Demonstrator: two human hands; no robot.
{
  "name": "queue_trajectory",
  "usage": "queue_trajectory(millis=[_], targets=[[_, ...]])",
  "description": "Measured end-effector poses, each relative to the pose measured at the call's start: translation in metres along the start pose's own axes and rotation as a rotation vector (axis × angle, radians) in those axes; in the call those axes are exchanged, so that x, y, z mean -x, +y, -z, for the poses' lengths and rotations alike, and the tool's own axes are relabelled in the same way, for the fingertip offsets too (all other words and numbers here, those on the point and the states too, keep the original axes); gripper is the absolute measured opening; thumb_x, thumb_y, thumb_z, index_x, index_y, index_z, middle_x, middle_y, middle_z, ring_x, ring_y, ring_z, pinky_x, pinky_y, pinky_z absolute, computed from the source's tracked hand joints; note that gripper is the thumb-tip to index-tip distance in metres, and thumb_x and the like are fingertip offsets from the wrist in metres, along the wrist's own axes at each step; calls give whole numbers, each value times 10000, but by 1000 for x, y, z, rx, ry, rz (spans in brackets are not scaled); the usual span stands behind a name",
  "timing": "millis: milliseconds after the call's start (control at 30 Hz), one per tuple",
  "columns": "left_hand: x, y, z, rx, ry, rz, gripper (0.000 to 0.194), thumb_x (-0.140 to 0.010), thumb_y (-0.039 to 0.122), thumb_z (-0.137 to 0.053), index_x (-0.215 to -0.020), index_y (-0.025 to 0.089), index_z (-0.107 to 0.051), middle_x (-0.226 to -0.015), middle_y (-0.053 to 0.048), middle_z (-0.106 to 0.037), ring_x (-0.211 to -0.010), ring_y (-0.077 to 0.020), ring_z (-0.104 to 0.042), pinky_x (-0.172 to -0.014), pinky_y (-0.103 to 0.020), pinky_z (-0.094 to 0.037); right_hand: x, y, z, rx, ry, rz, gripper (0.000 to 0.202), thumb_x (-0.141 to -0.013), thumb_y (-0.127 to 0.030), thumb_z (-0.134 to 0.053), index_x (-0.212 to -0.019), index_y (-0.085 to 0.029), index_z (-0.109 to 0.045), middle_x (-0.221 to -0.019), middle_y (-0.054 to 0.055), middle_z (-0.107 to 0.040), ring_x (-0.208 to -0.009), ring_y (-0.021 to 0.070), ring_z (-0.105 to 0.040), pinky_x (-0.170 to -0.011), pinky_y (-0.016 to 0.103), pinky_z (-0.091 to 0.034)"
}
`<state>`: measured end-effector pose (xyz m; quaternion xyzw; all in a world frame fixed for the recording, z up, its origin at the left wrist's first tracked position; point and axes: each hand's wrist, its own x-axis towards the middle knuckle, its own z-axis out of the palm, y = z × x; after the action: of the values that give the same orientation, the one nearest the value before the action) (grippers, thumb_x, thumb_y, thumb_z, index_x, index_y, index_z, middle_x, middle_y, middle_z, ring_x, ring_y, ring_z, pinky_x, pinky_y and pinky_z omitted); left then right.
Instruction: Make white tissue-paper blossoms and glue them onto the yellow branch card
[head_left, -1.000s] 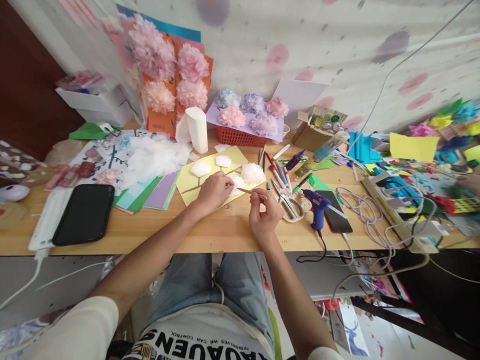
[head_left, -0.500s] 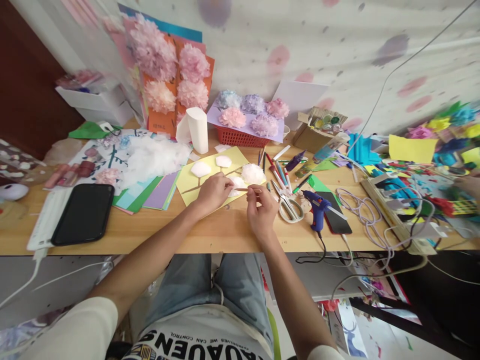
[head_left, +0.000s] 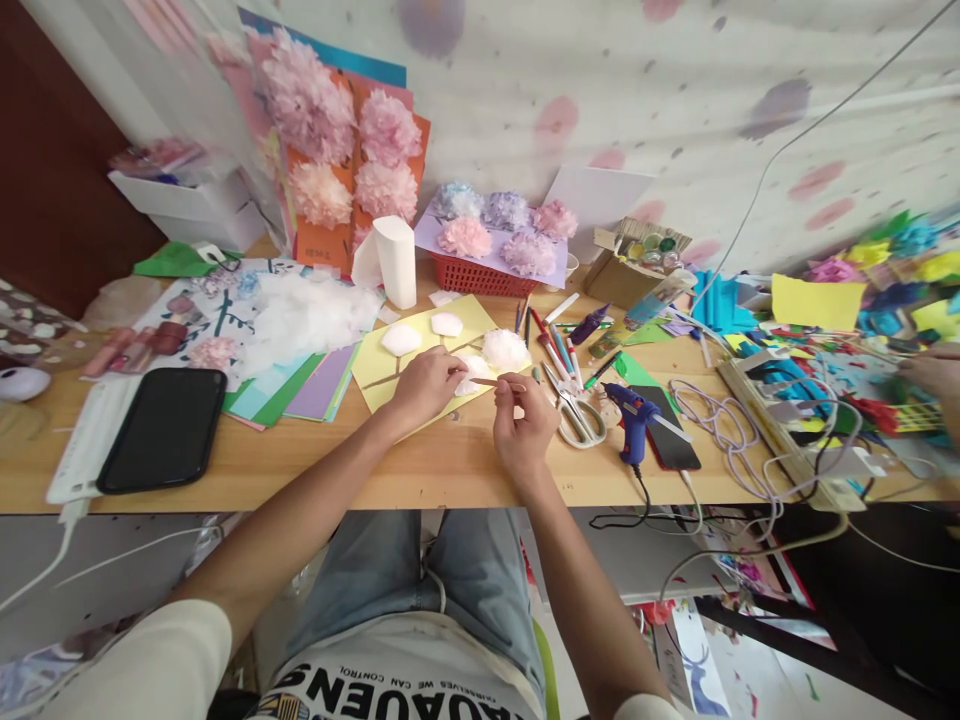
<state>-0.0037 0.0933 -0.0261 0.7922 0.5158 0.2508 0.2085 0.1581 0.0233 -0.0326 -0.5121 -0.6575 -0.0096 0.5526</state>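
The right hand [head_left: 526,425] pinches a slim brown stick [head_left: 486,382], tip towards a white puff [head_left: 474,368] on the yellow sheet [head_left: 478,318]. The left hand [head_left: 426,385] bunches beside the puff, perhaps steadying it; whether it pinches anything, I can't tell.

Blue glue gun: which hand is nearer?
Right. The right hand is left of the glue gun, scissors between; the left hand is farther left, over the yellow card.

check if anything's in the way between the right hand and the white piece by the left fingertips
Only the thin brown strip in the right hand extends into that gap; nothing else visible stands before the white piece on the yellow sheet.
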Motion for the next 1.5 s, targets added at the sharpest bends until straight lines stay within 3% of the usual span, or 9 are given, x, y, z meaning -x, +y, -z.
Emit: queue_trajectory(millis=[233,367,467,867,1133,1400,1500], targets=[[6,3,5,9,10,-27,229,-926,285,-593,-991,192,-792,-985,-77,-710,-959,-227,-660,-852,-321,-492,-4,7,-4,-97,-33,-145,193,-1019,-310,-489,-950,-209,-639,-859,39,-715,-686,137,-647,-604,254,-533],[6,1,3,-46,-6,-19,224,-922,274,-596,-972,201,-802,-967,-74,-703,-958,-232,-654,-817,-319,-489,-2,7,2,-122,33,-193,188,-1020,-314,-498,-931,-213,-630,-818,17,-689,-679,137,-646,-624,262,-520],[4,-1,-1,-70,17,-16,237,-929,280,-582,-952,214,-809,-936,-70,-701,-922,-229,-653,-787,-321,-483,0,8,9,-63,96,-194,184,-1016,-305,-510,-909,-213,-628,-761,1,-663,-660,137,-643,-624,264,-500],[4,-1,0,-43,58,-17,221,-933,261,-585,-956,209,-799,-954,-60,-713,-935,-229,-661,-799,-325,-490,7,3,9,36,74,-165,200,-1013,-278,-501,-891,-206,-642,-705,-3,-649,-636,136,-633,-613,256,-493],[14,7,1,-235,49,-240,176,-939,334,-645,-1021,231,-762,-1016,-64,-680,-1006,-239,-601,-747,-327,-472,9,8,2,-84,33,-244,215,-1022,-333,-486,-927,-211,-635,-753,10,-664,-664,143,-640,-611,263,-520],[9,7,-5,-326,59,-207,195,-957,269,-588,-877,221,-759,-956,-67,-666,-978,-236,-584,-688,-325,-454,12,13,7,-38,141,-271,204,-1011,-340,-513,-898,-215,-628,-755,10,-655,-666,147,-629,-625,273,-505],[9,9,-2,-312,66,-183,192,-946,252,-590,-879,212,-764,-943,-70,-669,-960,-237,-590,-740,-336,-470,15,14,7,-35,101,-262,195,-1011,-318,-505,-901,-216,-630,-730,3,-647,-661,147,-628,-624,271,-505]])
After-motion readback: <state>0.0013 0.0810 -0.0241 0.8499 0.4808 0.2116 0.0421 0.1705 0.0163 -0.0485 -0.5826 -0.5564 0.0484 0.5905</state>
